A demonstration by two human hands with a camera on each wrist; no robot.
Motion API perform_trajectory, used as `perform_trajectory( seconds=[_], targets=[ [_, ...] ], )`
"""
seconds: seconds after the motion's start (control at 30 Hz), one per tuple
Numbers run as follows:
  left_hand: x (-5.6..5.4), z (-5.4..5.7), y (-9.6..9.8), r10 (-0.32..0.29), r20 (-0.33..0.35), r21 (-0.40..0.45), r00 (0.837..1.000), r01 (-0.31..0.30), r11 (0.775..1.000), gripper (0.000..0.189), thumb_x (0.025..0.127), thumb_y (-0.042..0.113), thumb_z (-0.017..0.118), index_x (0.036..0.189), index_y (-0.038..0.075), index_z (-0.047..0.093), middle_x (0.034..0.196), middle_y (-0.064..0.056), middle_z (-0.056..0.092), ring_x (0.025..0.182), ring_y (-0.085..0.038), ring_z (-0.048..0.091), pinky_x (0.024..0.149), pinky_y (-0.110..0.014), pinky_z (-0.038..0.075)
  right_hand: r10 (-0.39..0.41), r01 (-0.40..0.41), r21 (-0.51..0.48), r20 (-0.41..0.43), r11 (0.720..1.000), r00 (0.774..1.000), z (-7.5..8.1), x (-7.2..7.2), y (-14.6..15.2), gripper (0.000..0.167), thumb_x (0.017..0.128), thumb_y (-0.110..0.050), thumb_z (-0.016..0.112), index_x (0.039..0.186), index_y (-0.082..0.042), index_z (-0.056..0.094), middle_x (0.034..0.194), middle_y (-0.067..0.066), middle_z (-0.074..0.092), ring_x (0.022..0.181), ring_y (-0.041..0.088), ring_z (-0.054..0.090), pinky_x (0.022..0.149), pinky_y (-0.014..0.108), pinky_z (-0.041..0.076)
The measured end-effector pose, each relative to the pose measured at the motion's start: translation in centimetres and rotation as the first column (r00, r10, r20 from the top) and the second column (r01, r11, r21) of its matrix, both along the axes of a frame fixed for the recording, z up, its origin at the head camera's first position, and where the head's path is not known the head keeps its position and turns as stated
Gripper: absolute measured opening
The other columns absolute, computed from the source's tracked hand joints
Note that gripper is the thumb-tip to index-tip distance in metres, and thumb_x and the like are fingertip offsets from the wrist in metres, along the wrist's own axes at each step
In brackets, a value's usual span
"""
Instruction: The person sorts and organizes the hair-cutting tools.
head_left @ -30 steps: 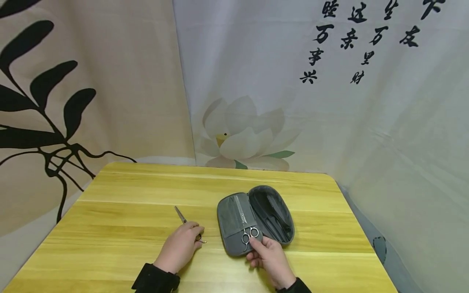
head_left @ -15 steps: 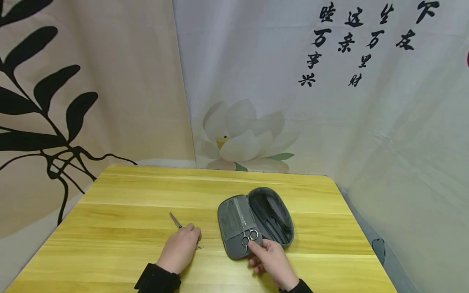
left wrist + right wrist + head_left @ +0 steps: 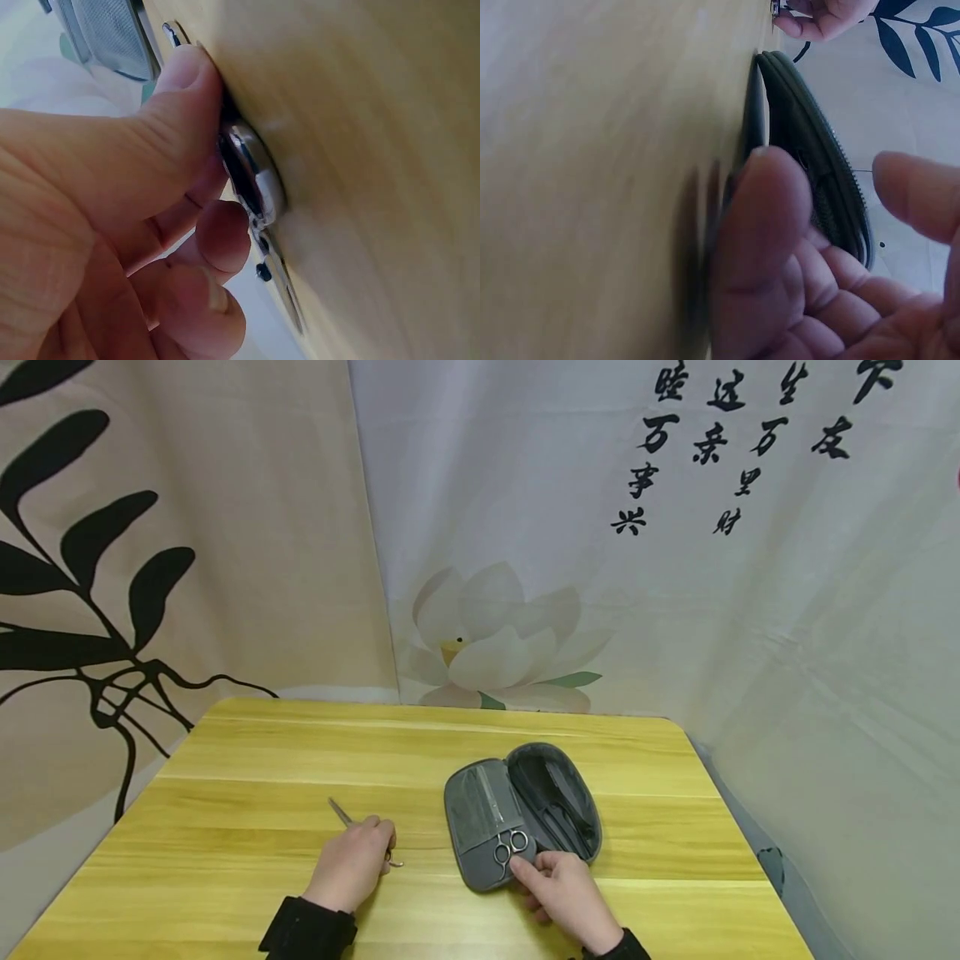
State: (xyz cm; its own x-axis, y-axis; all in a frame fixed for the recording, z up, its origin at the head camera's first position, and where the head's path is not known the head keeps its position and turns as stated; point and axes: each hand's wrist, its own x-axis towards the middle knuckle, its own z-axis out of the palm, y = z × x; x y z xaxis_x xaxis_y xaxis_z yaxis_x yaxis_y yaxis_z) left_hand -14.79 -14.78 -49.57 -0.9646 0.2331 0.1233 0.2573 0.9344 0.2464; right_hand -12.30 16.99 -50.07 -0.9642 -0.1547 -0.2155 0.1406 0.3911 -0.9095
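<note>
In the head view, my left hand (image 3: 352,864) holds a pair of scissors (image 3: 340,811) low over the tabletop. Their blades point to the far left and a finger rest sticks out on the right. The left wrist view shows thumb and fingers pinching the scissors (image 3: 259,184) around the handles. A grey zip case (image 3: 472,858) lies spread at centre. Another pair of scissors (image 3: 502,853) sits in its left flap, blades in a see-through pocket. At the case's near corner is my right hand (image 3: 562,893); in the right wrist view, its thumb (image 3: 915,195) stands apart from the fingers.
The case's right half holds dark tools (image 3: 551,797), partly hard to make out. Everything lies on a yellow wooden table (image 3: 660,835). Behind it hangs a printed cloth (image 3: 525,485) with a flower, leaves and black writing.
My left hand has moved left with the scissors in its grip. My right hand has shifted slightly to the right and toward me. The case has stayed in nearly the same place.
</note>
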Motion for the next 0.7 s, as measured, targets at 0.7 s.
perform_trajectory(
  seconds=[0.7],
  targets=[
    [-0.86, 0.39, -0.80, -0.019, 0.142, 0.033, 0.990, 0.014, 0.999, 0.028, 0.084, 0.014, 0.090, 0.090, 0.013, 0.063, 0.079, 0.001, 0.059, 0.075, -0.016, 0.056, 0.068, -0.041, 0.054, 0.049, -0.046, -0.056, 0.040, 0.997, 0.998, -0.25, -0.09, 0.11, 0.049, 0.101, -0.040, 0.074, 0.081, 0.004, 0.066, 0.068, 0.005, 0.067, 0.059, 0.015, 0.063, 0.052, 0.029, 0.057]
  ],
)
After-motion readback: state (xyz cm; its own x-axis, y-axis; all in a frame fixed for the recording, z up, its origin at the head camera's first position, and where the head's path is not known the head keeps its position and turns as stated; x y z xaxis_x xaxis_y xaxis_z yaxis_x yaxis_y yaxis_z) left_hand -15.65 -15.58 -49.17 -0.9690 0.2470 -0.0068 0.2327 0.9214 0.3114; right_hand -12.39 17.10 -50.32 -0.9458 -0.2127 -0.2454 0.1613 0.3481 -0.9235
